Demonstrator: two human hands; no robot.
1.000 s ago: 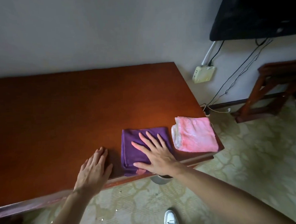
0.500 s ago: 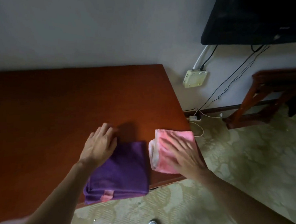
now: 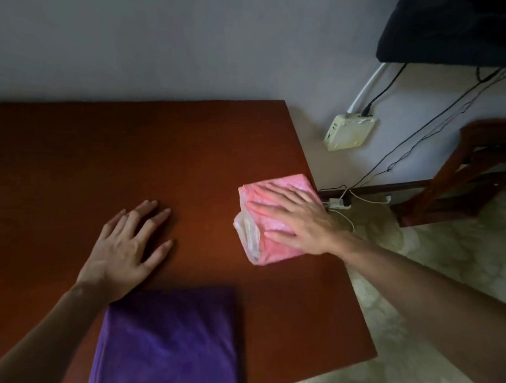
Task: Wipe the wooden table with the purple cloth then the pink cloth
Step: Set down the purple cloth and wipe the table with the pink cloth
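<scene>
No text, label, brand, number or sign can be read anywhere in the view; the surfaces in sight show no lettering that can be made out.

The purple cloth [image 3: 166, 347] is cut off by the bottom edge of the frame, and its upper left corner is hidden under the left wrist. The right hand [image 3: 301, 221] covers the middle and right part of the pink cloth [image 3: 258, 247], so the surface there is not visible. The table [image 3: 125, 157] runs out of frame at left. The dark screen [image 3: 454, 16], upper right, is cut by top & right edges. The wood stand [image 3: 467, 178] at right is only partly seen. The sockets on the power strip [image 3: 338, 204] on the floor are too small to tell.
</scene>
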